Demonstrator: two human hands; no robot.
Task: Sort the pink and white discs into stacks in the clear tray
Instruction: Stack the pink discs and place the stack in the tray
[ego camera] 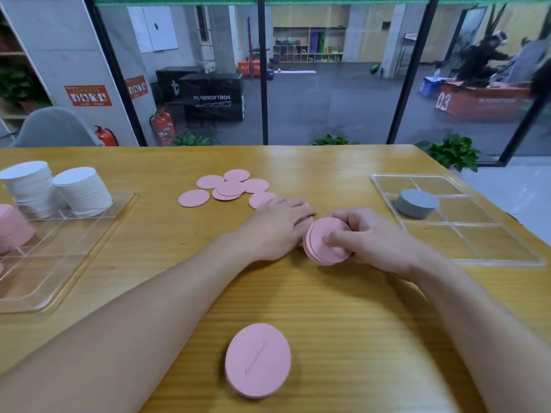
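My right hand (375, 239) grips a small bundle of pink discs (322, 245) at the table's middle, thumb pressed on the top disc. My left hand (277, 228) lies flat beside the bundle, fingers stretched over a pink disc on the table. Several loose pink discs (229, 187) lie scattered just beyond my hands. A single pink disc (258, 360) lies near the front edge. The clear tray (74, 251) on the left holds two tall white disc stacks (80, 190) at its far end and a pink stack (13, 228) at the left frame edge.
A second clear divided tray (477, 231) sits on the right with a grey disc stack (416, 202) in it. The wooden table (343, 323) ends at a glass wall at the back. A grey chair (53, 128) stands at the far left.
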